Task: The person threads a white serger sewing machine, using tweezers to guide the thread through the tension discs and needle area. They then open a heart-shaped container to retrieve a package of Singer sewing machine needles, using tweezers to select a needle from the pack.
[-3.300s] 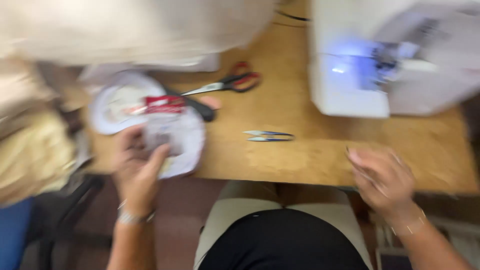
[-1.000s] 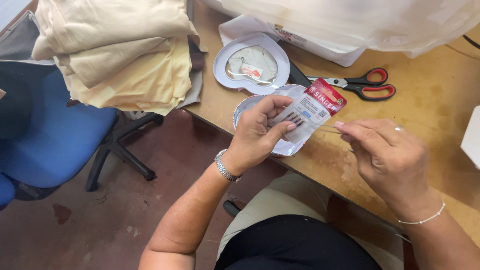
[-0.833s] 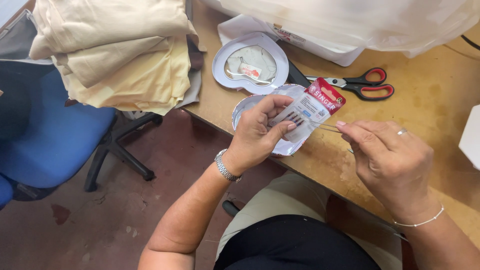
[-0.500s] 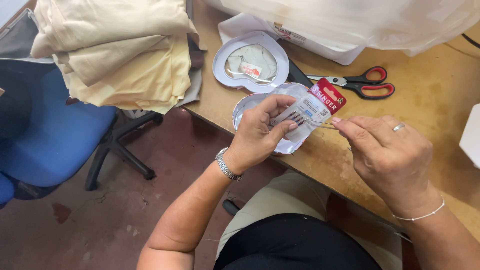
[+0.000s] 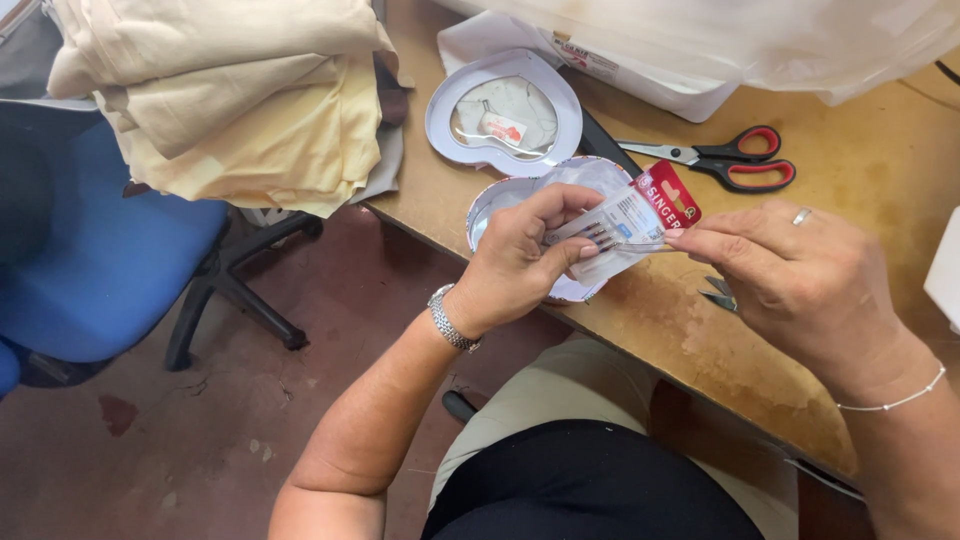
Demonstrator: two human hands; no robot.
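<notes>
Worn wooden surface point(image 5: 880, 190) above a reddish floor point(image 5: 230, 440) carries red-handled scissors point(image 5: 730, 165), while both hands' fingers stay clamped on the clear needle packet point(image 5: 625, 225), right hand point(image 5: 790, 285) now closer than before.

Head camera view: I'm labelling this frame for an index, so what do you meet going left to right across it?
Blue chair → folded cream fabric → left hand → needle packet → red-handled scissors → right hand.
</notes>
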